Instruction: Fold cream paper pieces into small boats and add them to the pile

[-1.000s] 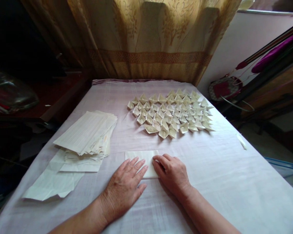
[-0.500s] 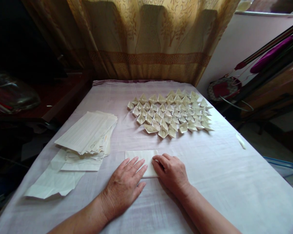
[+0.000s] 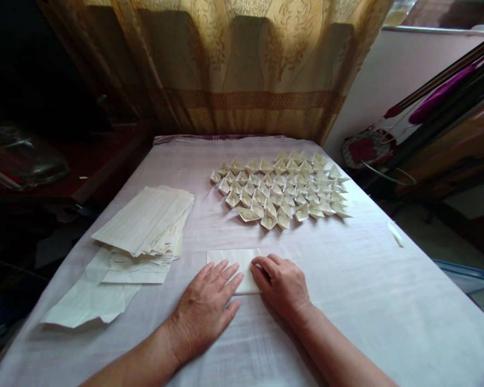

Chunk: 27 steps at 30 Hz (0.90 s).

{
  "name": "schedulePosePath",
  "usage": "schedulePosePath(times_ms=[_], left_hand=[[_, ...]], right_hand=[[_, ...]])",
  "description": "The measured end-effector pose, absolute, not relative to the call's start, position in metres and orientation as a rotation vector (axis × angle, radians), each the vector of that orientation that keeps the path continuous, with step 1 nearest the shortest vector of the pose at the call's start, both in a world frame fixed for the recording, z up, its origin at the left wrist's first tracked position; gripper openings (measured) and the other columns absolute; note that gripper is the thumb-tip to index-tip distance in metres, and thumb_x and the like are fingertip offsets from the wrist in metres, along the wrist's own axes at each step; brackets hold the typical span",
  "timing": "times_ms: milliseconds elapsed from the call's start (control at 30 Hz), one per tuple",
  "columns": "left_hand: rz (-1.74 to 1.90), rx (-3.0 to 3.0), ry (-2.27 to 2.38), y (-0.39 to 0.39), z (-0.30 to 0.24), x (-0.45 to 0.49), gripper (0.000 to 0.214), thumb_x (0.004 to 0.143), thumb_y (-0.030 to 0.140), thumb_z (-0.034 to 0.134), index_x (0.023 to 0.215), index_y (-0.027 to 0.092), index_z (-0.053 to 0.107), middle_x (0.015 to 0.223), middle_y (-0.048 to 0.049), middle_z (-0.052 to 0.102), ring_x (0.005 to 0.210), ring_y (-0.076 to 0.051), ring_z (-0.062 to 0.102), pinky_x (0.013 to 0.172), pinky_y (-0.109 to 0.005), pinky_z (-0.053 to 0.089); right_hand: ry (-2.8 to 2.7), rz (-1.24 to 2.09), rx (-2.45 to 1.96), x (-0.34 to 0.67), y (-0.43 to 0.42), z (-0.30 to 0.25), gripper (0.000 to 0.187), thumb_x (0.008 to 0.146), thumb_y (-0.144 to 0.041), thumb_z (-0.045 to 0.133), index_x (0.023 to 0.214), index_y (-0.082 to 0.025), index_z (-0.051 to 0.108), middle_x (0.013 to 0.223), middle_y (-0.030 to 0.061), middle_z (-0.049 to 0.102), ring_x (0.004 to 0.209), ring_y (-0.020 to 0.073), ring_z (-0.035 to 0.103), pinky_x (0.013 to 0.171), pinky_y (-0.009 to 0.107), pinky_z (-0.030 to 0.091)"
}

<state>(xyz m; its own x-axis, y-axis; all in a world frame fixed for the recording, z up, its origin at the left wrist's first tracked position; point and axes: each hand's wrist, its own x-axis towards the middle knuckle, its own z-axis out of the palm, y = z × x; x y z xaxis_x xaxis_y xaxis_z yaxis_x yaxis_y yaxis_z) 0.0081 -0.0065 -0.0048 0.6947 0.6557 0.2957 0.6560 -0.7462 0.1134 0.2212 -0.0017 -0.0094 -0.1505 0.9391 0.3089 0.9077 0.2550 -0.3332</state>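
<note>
While the left hand (image 3: 207,301) lies flat and spread, gripping nothing, with its fingertips on a small white rectangle of paper (image 3: 245,260), the right hand (image 3: 284,285) curls its fingers over the paper's right edge; whether it pinches that edge or only presses it, I cannot tell. The paper lies flat on a table covered with a pale cloth (image 3: 358,301), near its close edge. Beyond it, many small folded paper boats (image 3: 269,221) stand close together in rows. To the left, a loose stack of paper sheets (image 3: 145,217) partly overlaps a creased sheet (image 3: 86,298). A gold patterned curtain (image 3: 250,64) hangs behind.
</note>
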Motion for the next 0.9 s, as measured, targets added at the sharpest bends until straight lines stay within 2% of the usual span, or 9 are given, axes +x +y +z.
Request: schedulePosePath(times_ms=[100, 300, 500, 600, 767, 900], left_hand=[[-0.495, -2.906, -1.128, -0.006, -0.005, 0.009, 0.040, 0.097, 0.040, 0.047, 0.132, 0.023, 0.057, 0.140, -0.0034, 0.058, 0.130, -0.023, 0.051, 0.110, -0.041, 0.036], [-0.479, -2.916, -1.139, -0.007, -0.011, 0.008, 0.043, 0.098, 0.040, 0.045, 0.136, 0.022, 0.054, 0.142, -0.0049, 0.056, 0.132, -0.023, 0.049, 0.113, -0.042, 0.032], [-0.480, -2.923, -1.124, -0.005, -0.010, 0.007, 0.042, 0.098, 0.041, 0.045, 0.134, 0.023, 0.057, 0.141, -0.0045, 0.057, 0.132, -0.023, 0.049, 0.112, -0.042, 0.034], [-0.499, -2.919, -1.122, -0.005, -0.010, 0.006, 0.042, 0.098, 0.042, 0.044, 0.134, 0.024, 0.057, 0.141, -0.0036, 0.057, 0.132, -0.023, 0.049, 0.112, -0.042, 0.034], [-0.477, -2.916, -1.130, -0.005, -0.014, 0.006, 0.042, 0.098, 0.041, 0.045, 0.136, 0.024, 0.055, 0.144, -0.0036, 0.054, 0.133, -0.024, 0.048, 0.112, -0.043, 0.033], [-0.471, -2.916, -1.120, -0.005, -0.015, 0.006, 0.042, 0.098, 0.040, 0.045, 0.136, 0.024, 0.055, 0.144, -0.0032, 0.054, 0.133, -0.025, 0.048, 0.112, -0.044, 0.033]], right_hand=[[-2.065, 0.118, -1.659, 0.221, -0.002, -0.006, 0.018, 0.092, -0.027, 0.054, 0.085, -0.023, 0.070, 0.078, 0.0020, 0.065, 0.070, 0.0138, 0.059, 0.070, 0.025, 0.037], [-2.073, 0.093, -1.556, 0.217, -0.005, -0.005, 0.015, 0.083, -0.036, 0.065, 0.085, -0.021, 0.066, 0.114, 0.0108, 0.063, 0.104, 0.0246, 0.058, 0.089, 0.037, 0.041], [-2.101, 0.164, -1.635, 0.219, -0.010, -0.008, 0.023, 0.078, -0.037, 0.069, 0.093, -0.020, 0.064, 0.143, 0.0179, 0.047, 0.136, 0.0339, 0.038, 0.105, 0.049, 0.034], [-2.111, 0.232, -1.700, 0.228, -0.017, -0.007, 0.026, 0.077, -0.035, 0.069, 0.098, -0.020, 0.064, 0.147, 0.0178, 0.043, 0.140, 0.0353, 0.032, 0.107, 0.052, 0.033], [-2.091, 0.303, -1.755, 0.244, -0.025, -0.010, 0.024, 0.080, -0.031, 0.066, 0.102, -0.022, 0.067, 0.144, 0.0153, 0.048, 0.139, 0.0347, 0.035, 0.108, 0.053, 0.033], [-2.134, 0.246, -1.687, 0.244, -0.027, -0.012, 0.036, 0.084, -0.024, 0.060, 0.119, -0.022, 0.065, 0.148, 0.0145, 0.044, 0.141, 0.0316, 0.035, 0.110, 0.051, 0.033]])
